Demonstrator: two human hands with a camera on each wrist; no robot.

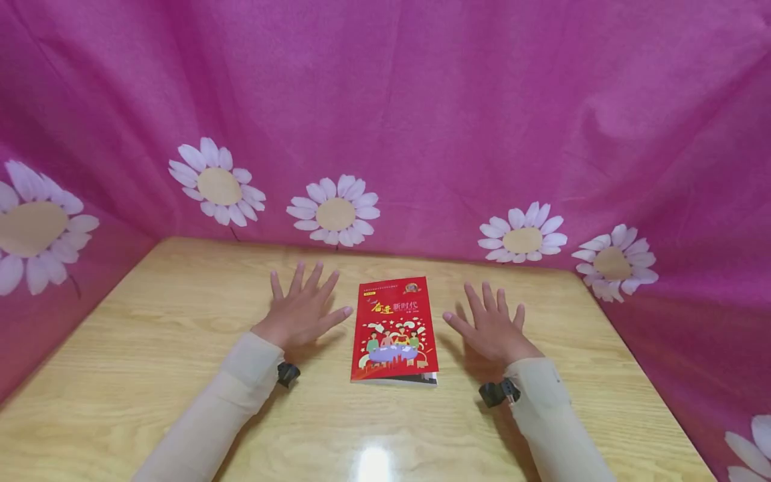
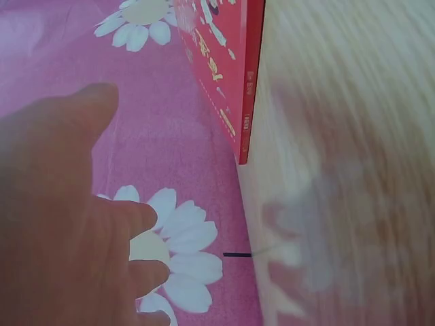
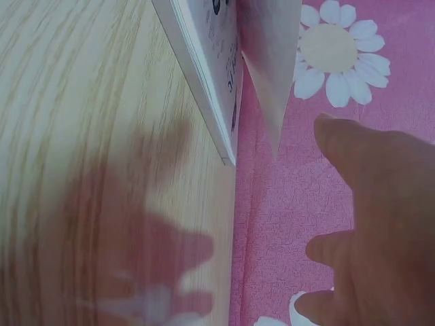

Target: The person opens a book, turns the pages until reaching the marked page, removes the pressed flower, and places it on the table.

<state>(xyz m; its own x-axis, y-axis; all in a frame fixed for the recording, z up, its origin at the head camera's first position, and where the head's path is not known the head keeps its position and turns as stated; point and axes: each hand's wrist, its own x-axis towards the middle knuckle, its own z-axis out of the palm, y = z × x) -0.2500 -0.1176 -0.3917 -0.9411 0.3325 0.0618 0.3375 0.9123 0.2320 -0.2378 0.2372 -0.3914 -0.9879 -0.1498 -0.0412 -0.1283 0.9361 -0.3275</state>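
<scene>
A red paperback book (image 1: pixel 394 328) with an illustrated cover and Chinese lettering lies on the wooden table between the two hands. Its front cover is slightly raised along the right and near edges, and the right wrist view shows a gap between the cover (image 3: pixel 272 75) and the pages (image 3: pixel 211 81). To the left of the book, my left hand (image 1: pixel 301 311) is spread with fingers straight, holding nothing. On the other side my right hand (image 1: pixel 494 328) is likewise spread, apart from the book. The spine (image 2: pixel 250 88) faces the left hand.
A pink cloth (image 1: pixel 421 134) printed with white daisies hangs behind the table (image 1: pixel 181 335) and along both its sides. Dark wrist cameras sit on the left wrist (image 1: pixel 288 375) and the right wrist (image 1: pixel 498 393).
</scene>
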